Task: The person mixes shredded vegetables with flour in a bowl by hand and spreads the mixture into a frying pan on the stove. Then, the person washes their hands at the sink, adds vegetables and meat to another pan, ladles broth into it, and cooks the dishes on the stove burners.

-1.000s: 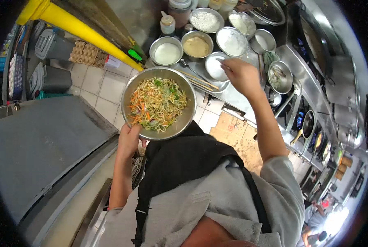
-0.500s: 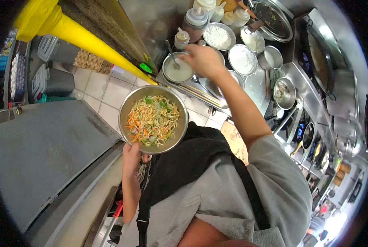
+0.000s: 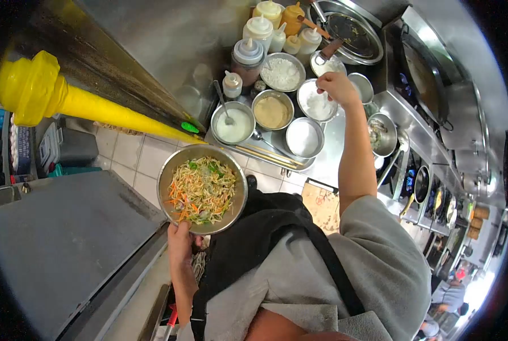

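Bowl (image 3: pixel 240 193) of mixed shreds (image 3: pixel 203 190) (some orange) fills left hand (image 3: pixel 180 243)

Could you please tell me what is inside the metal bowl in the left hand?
The bowl holds pale strands, orange shreds and green leaves; whatever lies beneath them is covered.

A metal wall (image 3: pixel 174 31) stands at upper centre of the frame, a yellow pipe (image 3: pixel 129 117) slanting in from upper left. Pale floor tiles (image 3: pixel 154 153) show left of centre. A grey flat surface (image 3: pixel 66 244) fills the lower left, a stove (image 3: pixel 433 223) lines the right side, and white light (image 3: pixel 478 295) glares at lower right.
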Demonstrator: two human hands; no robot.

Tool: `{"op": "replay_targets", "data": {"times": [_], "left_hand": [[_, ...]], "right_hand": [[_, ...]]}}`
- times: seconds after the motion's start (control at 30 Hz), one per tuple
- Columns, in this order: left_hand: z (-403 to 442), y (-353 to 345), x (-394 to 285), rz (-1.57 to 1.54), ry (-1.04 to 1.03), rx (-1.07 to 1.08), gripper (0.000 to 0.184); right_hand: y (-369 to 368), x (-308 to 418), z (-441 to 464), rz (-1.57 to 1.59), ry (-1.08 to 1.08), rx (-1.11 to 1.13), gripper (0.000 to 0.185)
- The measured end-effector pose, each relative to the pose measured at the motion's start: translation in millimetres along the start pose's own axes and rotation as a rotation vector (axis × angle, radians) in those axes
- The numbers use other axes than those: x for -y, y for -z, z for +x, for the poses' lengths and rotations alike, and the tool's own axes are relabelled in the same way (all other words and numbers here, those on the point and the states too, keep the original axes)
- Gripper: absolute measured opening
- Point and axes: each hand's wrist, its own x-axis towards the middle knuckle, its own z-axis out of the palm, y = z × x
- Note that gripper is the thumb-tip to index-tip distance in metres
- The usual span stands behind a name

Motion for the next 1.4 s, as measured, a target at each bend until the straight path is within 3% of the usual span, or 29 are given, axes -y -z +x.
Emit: {"op": "replay_targets", "data": {"times": [0.03, 0.13, 0.27, 0.3, 0.37, 0.53, 0.6, 0.63, 0.73, 0.8, 0.97, 1.03, 1.4], "left_hand": [[2.0, 2.2, 4.4, -0.001, 0.029, 0.007, 0.023], [4.8, 0.4, 1.3, 0.01, 0.052, 0.028, 0.021], [1.1, -12.2, -1.5, 0.048, 0.024, 0.021, 0.021], [2.5, -13.4, -1.8, 0.06, 0.022, 0.025, 0.021], [4.6, -14.6, -0.4, 0.033, 0.024, 0.064, 0.021], [1.6, -16.4, -1.1, 0.084, 0.035, 0.061, 0.022], [3.5, -20.6, -2.6, 0.104, 0.068, 0.062, 0.023], [8.8, -24.5, -5.9, 0.135, 0.058, 0.1, 0.023], [24.0, -40.6, -18.5, 0.15, 0.014, 0.194, 0.025], [30.0, -54.4, -25.8, 0.168, -0.001, 0.224, 0.024], [47.9, -72.3, -27.3, 0.148, -0.012, 0.321, 0.025], [53.1, -78.8, -31.2, 0.168, 0.0, 0.34, 0.025], [65.8, -114.7, -44.0, 0.169, 0.014, 0.37, 0.026]], "right_hand": [[-9.9, -10.2, 3.2, 0.005, -0.003, 0.009, 0.027], [-58.1, 14.3, 10.0, -0.129, 0.261, -0.209, 0.03], [-109.4, 48.8, 38.4, -0.165, 0.243, -0.443, 0.03], [-117.6, 46.9, 56.2, -0.158, 0.236, -0.451, 0.03], [-130.6, 35.9, 84.8, -0.273, 0.323, -0.201, 0.028], [-94.5, 60.2, 23.2, -0.465, 0.438, -0.248, 0.023], [-84.6, 49.5, -3.7, -0.281, 0.671, -0.447, 0.02], [-80.3, 47.8, -18.7, -0.279, 0.67, -0.439, 0.02], [-66.2, 40.7, -43.9, -0.162, 0.566, -0.558, 0.017], [-66.8, 20.2, -44.4, -0.176, 0.321, -0.65, 0.02], [-77.8, -15.5, -8.0, -0.132, 0.169, -0.597, 0.025], [-84.1, -4.1, -2.5, 0.496, -0.067, -0.447, 0.03], [-61.1, 9.8, -28.3, 0.875, -0.084, -0.413, 0.031]]}}
